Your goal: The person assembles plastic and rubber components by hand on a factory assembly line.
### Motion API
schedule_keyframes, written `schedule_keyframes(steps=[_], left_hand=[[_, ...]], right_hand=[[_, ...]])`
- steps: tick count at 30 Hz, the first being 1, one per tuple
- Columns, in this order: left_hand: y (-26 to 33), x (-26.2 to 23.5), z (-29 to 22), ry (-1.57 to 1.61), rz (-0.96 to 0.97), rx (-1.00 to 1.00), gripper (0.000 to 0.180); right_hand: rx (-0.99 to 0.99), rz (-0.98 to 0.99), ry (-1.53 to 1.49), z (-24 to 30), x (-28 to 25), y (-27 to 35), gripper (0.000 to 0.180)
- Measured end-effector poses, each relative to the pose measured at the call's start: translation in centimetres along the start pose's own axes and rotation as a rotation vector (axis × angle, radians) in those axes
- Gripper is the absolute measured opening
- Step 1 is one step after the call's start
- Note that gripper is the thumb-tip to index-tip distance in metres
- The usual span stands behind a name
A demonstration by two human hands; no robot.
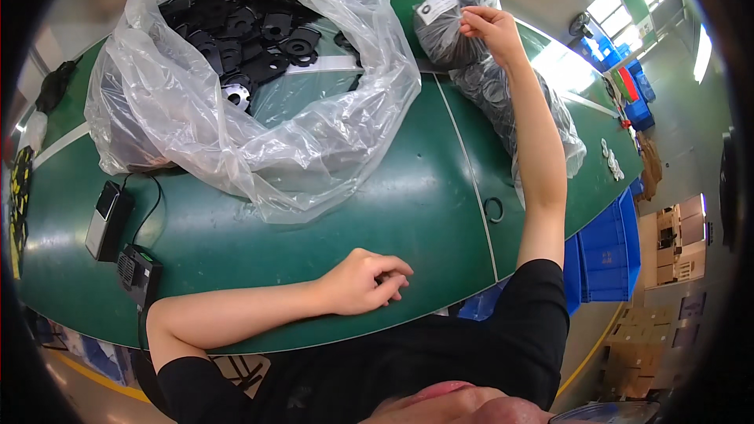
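Note:
My left hand (367,280) rests on the green table (377,204) near its front edge, fingers curled in; whether it holds something small I cannot tell. My right hand (491,29) is raised over the far right of the table, fingertips pinching the top of a small clear bag (444,27) full of black rings. A second, longer bag of black rings (503,94) lies just behind my right forearm. One loose black ring (493,210) lies on the table beside my right arm.
A large clear plastic bag (259,110) of black flat round parts fills the table's far left. A small grey device (104,220) and a black box (138,273) with a cable sit at the left edge. Blue bins (605,255) stand on the right.

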State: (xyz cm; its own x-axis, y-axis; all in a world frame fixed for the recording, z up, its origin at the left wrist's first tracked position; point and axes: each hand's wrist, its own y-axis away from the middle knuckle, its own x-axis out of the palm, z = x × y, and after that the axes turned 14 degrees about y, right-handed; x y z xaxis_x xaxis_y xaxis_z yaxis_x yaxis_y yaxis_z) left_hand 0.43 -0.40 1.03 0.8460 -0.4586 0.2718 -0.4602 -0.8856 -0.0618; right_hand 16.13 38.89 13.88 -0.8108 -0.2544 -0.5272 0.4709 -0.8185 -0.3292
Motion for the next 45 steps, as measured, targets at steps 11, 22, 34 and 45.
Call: schedule_keyframes(steps=[11,22,34,45], left_hand=[[-0.1,-0.1,0.1,0.057,0.043,-0.082,0.022],[-11.0,-3.9,-2.8,-0.593,-0.253,0.382,0.032],[-31.9,-10.6,-5.0,-1.115,-0.702,0.895,0.020],[-31.7,-11.0,-6.7,-1.026,-0.457,0.821,0.012]], right_hand=[[-0.056,-0.005,0.159,1.1,-1.9,9.5,0.030],[-0.298,-0.231,1.522,-3.5,-1.8,17.3,0.055],[-0.148,-0.296,1.687,-6.2,-0.5,14.7,0.054],[0.012,-0.347,1.775,-7.6,-0.5,11.8,0.037]])
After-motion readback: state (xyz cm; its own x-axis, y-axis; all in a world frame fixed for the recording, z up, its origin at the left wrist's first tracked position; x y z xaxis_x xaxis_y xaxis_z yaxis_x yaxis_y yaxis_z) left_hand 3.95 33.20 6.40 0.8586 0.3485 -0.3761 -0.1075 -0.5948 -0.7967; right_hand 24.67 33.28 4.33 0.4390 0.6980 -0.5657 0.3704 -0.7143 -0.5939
